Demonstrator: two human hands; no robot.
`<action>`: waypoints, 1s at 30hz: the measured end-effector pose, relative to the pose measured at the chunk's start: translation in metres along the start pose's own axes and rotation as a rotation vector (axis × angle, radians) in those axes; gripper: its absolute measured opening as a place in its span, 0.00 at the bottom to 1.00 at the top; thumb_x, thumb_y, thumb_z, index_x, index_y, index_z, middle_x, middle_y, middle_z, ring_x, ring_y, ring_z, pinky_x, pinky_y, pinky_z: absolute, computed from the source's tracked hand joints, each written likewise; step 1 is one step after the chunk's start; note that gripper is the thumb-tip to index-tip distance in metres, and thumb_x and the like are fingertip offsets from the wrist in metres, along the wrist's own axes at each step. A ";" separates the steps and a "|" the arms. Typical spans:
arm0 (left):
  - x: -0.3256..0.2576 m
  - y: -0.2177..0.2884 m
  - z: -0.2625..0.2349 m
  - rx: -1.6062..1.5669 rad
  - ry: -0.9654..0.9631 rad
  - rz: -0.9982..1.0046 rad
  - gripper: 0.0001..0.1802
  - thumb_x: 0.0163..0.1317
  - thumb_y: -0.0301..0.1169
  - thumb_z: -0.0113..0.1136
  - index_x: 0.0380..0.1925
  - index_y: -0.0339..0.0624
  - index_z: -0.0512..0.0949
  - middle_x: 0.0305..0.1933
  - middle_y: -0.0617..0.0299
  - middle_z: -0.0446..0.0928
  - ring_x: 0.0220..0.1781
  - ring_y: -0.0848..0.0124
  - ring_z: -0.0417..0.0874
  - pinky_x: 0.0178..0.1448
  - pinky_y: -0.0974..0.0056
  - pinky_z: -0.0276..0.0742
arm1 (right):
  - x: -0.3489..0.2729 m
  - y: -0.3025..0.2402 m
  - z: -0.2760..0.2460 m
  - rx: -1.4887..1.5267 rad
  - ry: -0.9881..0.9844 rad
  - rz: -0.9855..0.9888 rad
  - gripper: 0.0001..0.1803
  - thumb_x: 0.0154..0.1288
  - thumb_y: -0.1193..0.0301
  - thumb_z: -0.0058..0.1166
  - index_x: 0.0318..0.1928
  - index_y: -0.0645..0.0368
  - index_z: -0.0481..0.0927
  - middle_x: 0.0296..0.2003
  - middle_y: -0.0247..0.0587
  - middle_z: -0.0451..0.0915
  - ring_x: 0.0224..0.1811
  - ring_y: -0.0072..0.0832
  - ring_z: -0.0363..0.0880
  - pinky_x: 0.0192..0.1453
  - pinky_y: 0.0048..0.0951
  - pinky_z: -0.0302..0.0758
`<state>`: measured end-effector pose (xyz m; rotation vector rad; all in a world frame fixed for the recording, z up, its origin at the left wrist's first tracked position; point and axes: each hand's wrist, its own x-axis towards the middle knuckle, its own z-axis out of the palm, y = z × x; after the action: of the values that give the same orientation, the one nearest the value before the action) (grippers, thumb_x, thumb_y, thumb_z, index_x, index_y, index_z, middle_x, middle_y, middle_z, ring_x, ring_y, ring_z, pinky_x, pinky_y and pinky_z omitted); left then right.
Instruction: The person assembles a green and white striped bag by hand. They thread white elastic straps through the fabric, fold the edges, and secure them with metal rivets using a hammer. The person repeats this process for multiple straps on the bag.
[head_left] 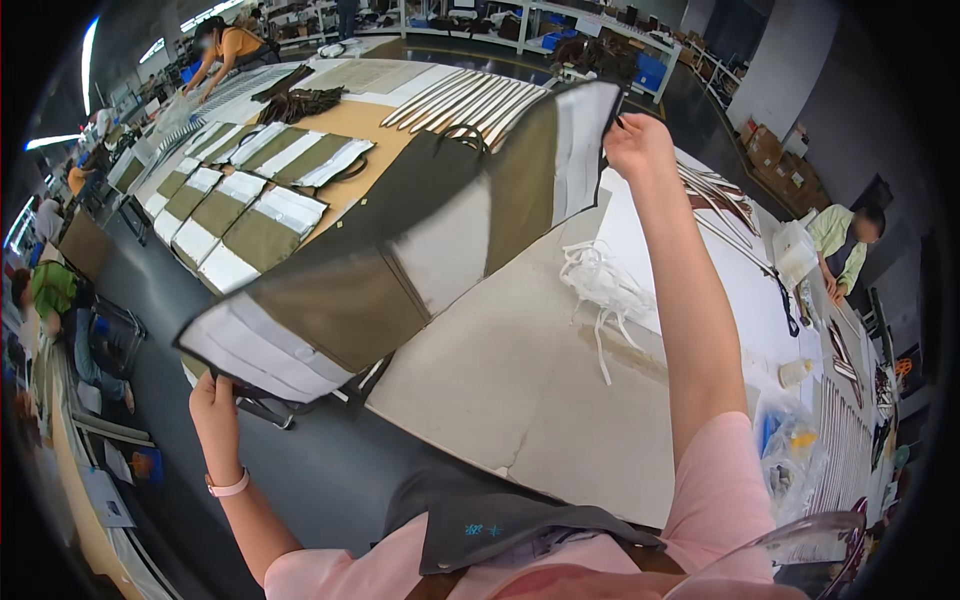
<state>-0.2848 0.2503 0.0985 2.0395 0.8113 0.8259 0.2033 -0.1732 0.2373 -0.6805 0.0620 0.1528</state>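
Stretching a floppy olive-and-white fabric panel [340, 305] across mid-frame is what we're on, left hand [213, 405] pinching its edge at lower left, right hand [642, 148] gripping the dark-trimmed end at upper centre-right. Next move probably calls for a firm pinch at both ends so it doesn't sag. Looks like matte cloth with smoother white bands, wavy and slanted above the beige tabletop [490, 400].
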 end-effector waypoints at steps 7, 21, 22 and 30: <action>0.059 0.000 0.018 -0.247 -0.112 -0.323 0.22 0.72 0.47 0.59 0.23 0.43 0.77 0.13 0.74 0.62 0.12 0.82 0.57 0.17 0.73 0.48 | 0.015 0.059 0.081 -0.341 -0.409 -0.189 0.42 0.72 0.73 0.49 0.79 0.64 0.42 0.80 0.59 0.39 0.81 0.50 0.50 0.80 0.50 0.53; 0.006 0.078 0.176 -0.043 -0.012 0.571 0.16 0.73 0.42 0.58 0.31 0.43 0.81 0.23 0.62 0.73 0.23 0.69 0.72 0.26 0.65 0.66 | -0.348 -0.025 -0.237 -2.157 -0.395 -0.444 0.28 0.66 0.64 0.60 0.65 0.57 0.74 0.66 0.56 0.70 0.72 0.55 0.64 0.73 0.51 0.65; -0.002 0.083 0.185 -0.018 -0.017 0.660 0.16 0.73 0.42 0.58 0.31 0.43 0.81 0.23 0.60 0.74 0.23 0.67 0.73 0.27 0.63 0.67 | -0.391 -0.040 -0.278 -2.246 -0.091 -0.608 0.25 0.63 0.65 0.61 0.59 0.60 0.76 0.59 0.53 0.76 0.62 0.50 0.73 0.65 0.49 0.71; -0.040 0.114 0.259 -0.033 -0.195 1.142 0.18 0.73 0.39 0.58 0.27 0.37 0.82 0.24 0.49 0.78 0.26 0.52 0.78 0.30 0.52 0.74 | -0.657 -0.046 -0.391 -1.897 1.643 0.300 0.25 0.67 0.55 0.59 0.57 0.58 0.78 0.54 0.55 0.78 0.60 0.56 0.74 0.58 0.55 0.75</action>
<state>-0.0797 0.0555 0.0553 2.4341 -0.5800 1.1573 -0.4402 -0.5342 0.0334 -2.5334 1.7865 -0.1735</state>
